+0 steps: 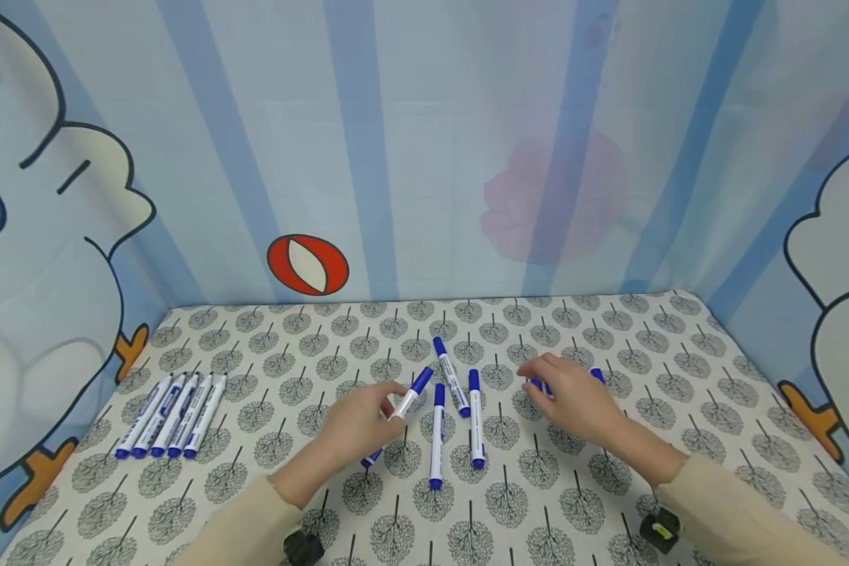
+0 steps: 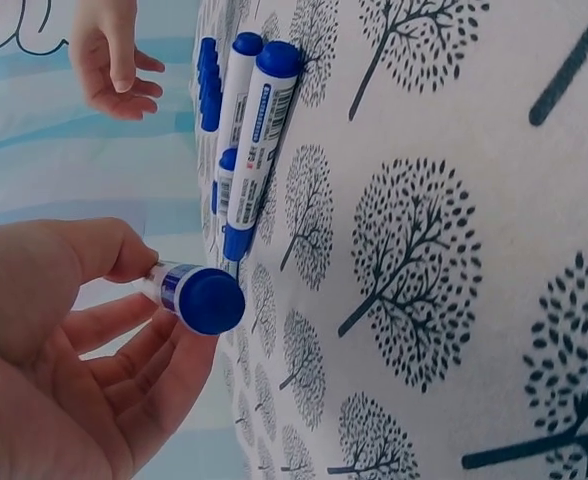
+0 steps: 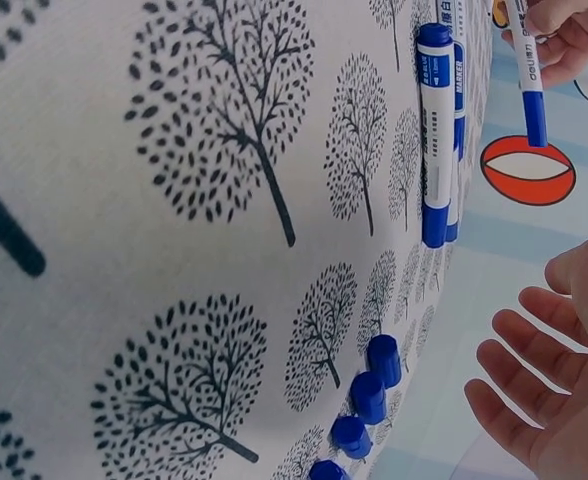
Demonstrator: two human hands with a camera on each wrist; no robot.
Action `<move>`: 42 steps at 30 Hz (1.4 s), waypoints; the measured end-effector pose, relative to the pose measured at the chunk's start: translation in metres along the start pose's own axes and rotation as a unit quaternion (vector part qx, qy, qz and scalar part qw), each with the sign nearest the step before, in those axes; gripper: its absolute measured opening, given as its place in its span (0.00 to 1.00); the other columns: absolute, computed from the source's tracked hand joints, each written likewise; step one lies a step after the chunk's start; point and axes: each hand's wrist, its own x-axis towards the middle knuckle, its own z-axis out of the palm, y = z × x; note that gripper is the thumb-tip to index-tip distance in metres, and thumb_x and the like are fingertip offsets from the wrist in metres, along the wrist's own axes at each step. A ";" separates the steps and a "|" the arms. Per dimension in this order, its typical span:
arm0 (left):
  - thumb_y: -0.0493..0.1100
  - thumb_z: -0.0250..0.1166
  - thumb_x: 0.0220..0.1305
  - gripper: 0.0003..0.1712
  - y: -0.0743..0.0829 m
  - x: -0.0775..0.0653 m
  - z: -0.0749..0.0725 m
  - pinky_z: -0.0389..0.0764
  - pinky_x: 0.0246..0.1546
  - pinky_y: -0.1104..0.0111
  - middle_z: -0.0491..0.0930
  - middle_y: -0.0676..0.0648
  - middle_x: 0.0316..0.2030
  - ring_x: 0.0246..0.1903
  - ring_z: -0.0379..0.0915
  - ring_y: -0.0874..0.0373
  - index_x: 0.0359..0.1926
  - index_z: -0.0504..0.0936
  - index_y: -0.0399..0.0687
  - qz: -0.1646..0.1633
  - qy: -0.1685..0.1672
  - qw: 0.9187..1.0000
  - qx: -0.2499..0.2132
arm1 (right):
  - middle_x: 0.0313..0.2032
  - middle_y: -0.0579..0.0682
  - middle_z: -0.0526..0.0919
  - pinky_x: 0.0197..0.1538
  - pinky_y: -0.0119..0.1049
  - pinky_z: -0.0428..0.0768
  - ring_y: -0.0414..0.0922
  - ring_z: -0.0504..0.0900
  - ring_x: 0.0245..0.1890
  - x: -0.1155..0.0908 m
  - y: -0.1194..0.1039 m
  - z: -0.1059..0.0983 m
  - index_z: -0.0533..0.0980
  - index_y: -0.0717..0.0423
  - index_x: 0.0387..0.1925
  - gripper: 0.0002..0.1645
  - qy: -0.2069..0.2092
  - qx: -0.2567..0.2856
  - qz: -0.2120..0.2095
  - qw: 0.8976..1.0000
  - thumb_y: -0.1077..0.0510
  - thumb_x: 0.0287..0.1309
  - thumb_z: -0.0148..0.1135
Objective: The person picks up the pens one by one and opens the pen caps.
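My left hand (image 1: 364,420) pinches a white marker (image 1: 405,405) with a blue cap, tilted with the cap up and away to the right. In the left wrist view, the blue bottom end of this marker (image 2: 212,302) faces the camera. Three more capped markers lie to the right of it: one farther back (image 1: 450,373), one in front (image 1: 437,448) and one on the right (image 1: 476,428). With fingers relaxed and holding nothing, my right hand (image 1: 573,397) hovers over a row of loose blue caps (image 3: 369,397), partly hiding them in the head view.
At the left of the tree-patterned tablecloth (image 1: 255,448), several uncapped markers (image 1: 173,417) lie side by side, tips pointing away. A curtain (image 1: 439,157) with stripes and cartoon figures stands behind the table and along both sides.
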 end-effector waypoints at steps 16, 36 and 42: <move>0.38 0.63 0.49 0.20 0.001 0.003 -0.008 0.70 0.13 0.70 0.79 0.54 0.30 0.17 0.68 0.63 0.46 0.81 0.53 0.022 0.033 0.999 -0.010 | 0.43 0.48 0.82 0.41 0.38 0.79 0.44 0.80 0.40 0.008 -0.011 0.000 0.77 0.54 0.44 0.15 0.005 0.015 -0.033 0.999 0.56 0.54 0.62; 0.41 0.64 0.52 0.12 0.009 0.006 -0.008 0.69 0.12 0.71 0.77 0.59 0.27 0.16 0.66 0.63 0.40 0.83 0.57 0.051 0.025 0.998 -0.024 | 0.46 0.46 0.79 0.48 0.38 0.78 0.43 0.77 0.48 0.018 -0.033 0.008 0.75 0.48 0.51 0.21 -0.036 0.041 -0.036 0.998 0.52 0.54 0.63; 0.41 0.65 0.52 0.12 0.012 0.007 -0.006 0.70 0.16 0.72 0.76 0.61 0.29 0.19 0.65 0.64 0.39 0.83 0.60 0.087 0.037 0.995 0.003 | 0.47 0.44 0.79 0.49 0.40 0.77 0.43 0.77 0.48 0.018 -0.038 0.010 0.75 0.47 0.51 0.21 -0.037 0.050 -0.045 0.997 0.51 0.54 0.63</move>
